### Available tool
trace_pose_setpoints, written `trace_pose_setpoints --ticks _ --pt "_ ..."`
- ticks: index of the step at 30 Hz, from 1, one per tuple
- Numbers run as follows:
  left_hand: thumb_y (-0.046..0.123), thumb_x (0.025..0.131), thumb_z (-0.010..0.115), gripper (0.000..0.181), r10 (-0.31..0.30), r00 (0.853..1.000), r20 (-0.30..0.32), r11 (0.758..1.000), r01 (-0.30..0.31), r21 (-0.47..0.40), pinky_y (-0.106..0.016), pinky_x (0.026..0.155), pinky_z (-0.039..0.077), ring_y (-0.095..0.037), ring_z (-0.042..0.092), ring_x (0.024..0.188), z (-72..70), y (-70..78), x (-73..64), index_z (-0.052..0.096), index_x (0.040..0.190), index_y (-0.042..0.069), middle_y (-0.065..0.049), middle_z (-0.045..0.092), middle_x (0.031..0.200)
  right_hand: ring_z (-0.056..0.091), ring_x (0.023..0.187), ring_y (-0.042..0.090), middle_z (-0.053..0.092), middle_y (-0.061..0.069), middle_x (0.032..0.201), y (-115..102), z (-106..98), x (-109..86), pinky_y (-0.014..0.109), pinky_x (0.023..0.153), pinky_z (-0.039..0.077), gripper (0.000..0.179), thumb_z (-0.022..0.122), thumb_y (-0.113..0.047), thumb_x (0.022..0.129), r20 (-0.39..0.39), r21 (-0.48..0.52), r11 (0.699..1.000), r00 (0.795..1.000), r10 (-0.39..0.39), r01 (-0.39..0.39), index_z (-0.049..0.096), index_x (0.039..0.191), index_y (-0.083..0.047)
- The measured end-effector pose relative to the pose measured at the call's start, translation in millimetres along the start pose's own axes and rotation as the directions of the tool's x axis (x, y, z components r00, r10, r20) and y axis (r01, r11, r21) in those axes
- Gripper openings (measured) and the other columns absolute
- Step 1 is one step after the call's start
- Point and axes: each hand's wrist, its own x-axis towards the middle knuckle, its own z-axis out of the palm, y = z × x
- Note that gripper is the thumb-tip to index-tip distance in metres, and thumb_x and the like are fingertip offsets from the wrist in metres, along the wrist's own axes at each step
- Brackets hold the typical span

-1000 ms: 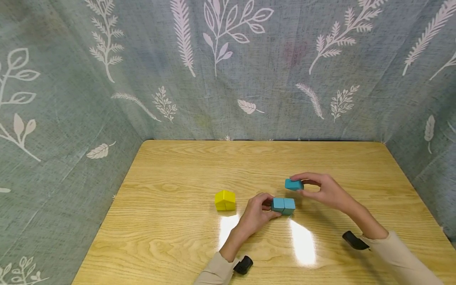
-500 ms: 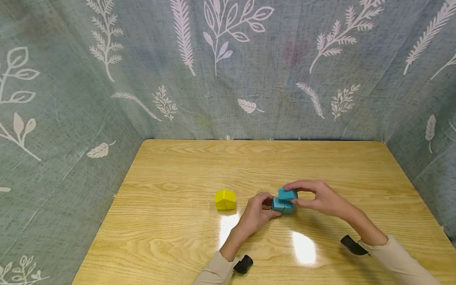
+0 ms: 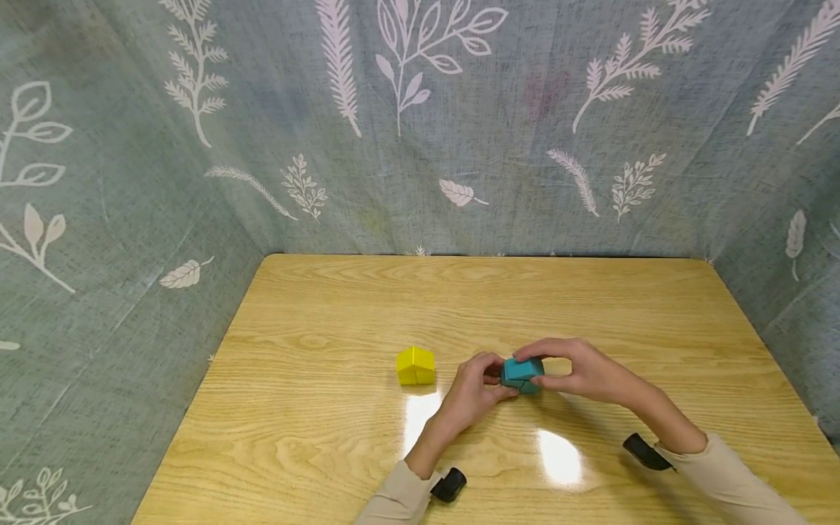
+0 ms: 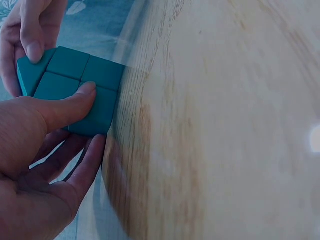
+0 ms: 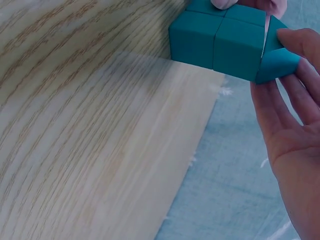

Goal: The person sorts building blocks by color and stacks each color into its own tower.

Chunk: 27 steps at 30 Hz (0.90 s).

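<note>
Four faces of teal cubes, two by two, show in the left wrist view, packed side by side and one row over the other. My left hand grips them, thumb across the front face and fingers behind. A teal triangular block lies on the top row, pinched between thumb and fingers of my right hand. From the right wrist, a narrow gap shows between the triangular block and the cubes.
A small yellow house-shaped stack of blocks stands left of my left hand on the wooden table. A patterned grey-blue cloth hangs behind the table and at both sides.
My right hand has brought the triangular block left and toward me, from behind the cubes onto their top. The left hand has stayed at the cubes.
</note>
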Motion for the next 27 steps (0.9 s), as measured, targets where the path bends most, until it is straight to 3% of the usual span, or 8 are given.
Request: trace_pose_setpoints --ticks 20,24,27 --pt "0.002 0.086 0.083 0.028 0.009 1.000 0.009 1.000 -0.009 0.011 -0.019 0.086 0.057 -0.019 0.069 0.100 0.2 -2.9 0.0 0.069 0.110 0.001 -0.011 0.068 0.108 0.066 0.115 0.017 0.069 0.005 0.128 -3.1 1.3 2.3 0.032 0.088 0.059 0.041 0.077 -0.007 0.093 0.019 -0.031 0.999 1.000 -0.011 0.011 0.067 0.133 -0.007" --pt "0.003 0.087 0.082 0.033 0.007 1.000 0.026 1.000 -0.008 0.024 -0.020 0.088 0.057 -0.019 0.069 0.104 -0.2 -2.0 -0.5 0.068 0.117 0.001 -0.012 0.068 0.112 0.066 0.113 0.017 0.069 0.006 0.127 -2.4 2.5 3.1 0.034 0.087 0.060 0.041 0.077 -0.007 0.093 0.016 -0.020 0.999 1.000 -0.024 0.025 0.066 0.133 -0.006" --pt "0.005 0.088 0.082 0.042 0.001 0.999 0.049 0.996 -0.006 0.085 -0.019 0.086 0.056 -0.018 0.067 0.102 -1.6 1.3 -0.4 0.065 0.126 0.001 -0.011 0.067 0.114 0.066 0.111 0.017 0.069 0.006 0.127 -3.9 3.2 3.4 0.035 0.086 0.060 0.042 0.077 -0.008 0.093 0.007 -0.009 1.000 1.000 -0.015 0.015 0.065 0.134 -0.006"
